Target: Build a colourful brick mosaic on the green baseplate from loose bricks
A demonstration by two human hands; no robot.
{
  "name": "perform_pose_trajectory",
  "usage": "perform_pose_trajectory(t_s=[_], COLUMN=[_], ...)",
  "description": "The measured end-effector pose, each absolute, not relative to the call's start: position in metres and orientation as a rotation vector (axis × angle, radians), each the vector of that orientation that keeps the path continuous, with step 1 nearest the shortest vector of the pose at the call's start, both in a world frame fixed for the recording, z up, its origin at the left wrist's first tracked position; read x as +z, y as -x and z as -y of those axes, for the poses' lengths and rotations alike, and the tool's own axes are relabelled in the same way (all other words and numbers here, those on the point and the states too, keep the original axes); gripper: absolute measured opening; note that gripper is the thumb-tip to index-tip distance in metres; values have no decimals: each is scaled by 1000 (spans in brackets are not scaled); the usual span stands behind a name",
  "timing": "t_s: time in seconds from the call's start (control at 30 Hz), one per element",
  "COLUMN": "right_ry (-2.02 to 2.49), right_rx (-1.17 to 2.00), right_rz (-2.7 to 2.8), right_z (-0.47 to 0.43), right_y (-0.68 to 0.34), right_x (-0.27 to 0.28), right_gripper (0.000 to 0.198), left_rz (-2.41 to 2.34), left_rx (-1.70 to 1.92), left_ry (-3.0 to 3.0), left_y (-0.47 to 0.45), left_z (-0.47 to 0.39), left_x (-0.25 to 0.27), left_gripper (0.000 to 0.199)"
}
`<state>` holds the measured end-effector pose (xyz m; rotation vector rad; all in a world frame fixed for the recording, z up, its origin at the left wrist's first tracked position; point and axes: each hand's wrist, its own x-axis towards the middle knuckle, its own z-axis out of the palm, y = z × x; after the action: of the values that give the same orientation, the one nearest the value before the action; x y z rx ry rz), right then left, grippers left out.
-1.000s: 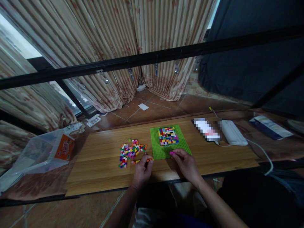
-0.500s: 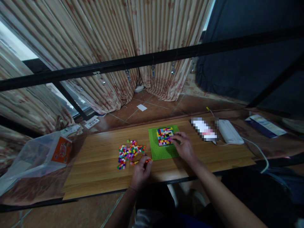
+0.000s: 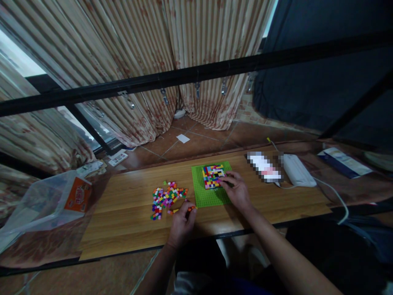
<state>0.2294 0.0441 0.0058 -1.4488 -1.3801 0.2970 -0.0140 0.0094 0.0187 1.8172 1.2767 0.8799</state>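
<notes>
On the green baseplate stands a low block of many-coloured toy bricks. My right hand reaches in from the right, its thumb and forefinger pinched on a small pink brick at the block's right side. Whether that brick is pressed home cannot be made out. Close to the baseplate's lower left corner, my left hand is closed, with small orange and red bricks showing between its fingertips. Just beyond it lies a loose spread of mixed toy bricks on the wooden table.
To the left is a clear plastic bin with an orange label. A white power strip with its cable and a blurred-out item lie on the table's right. A black rail crosses beyond the table, before striped curtains.
The fingers of my right hand have shifted very slightly at the block's right side. My left hand stays where it was, and the camera view has moved a little.
</notes>
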Motion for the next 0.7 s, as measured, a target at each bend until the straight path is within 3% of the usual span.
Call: perform_pose_trajectory(t_s=[0.37, 0.7], right_ry=[1635, 1760], right_rx=[-87, -164], right_rz=[1599, 1614], right_z=[-18, -8], right_y=[-211, -209], right_x=[6, -2], right_gripper=[35, 38], left_rz=[-1256, -1274], left_rx=[874, 874], left_ry=[-1816, -1797], left_y=[12, 12], left_z=[-8, -9], left_x=[23, 23], left_gripper=[16, 16])
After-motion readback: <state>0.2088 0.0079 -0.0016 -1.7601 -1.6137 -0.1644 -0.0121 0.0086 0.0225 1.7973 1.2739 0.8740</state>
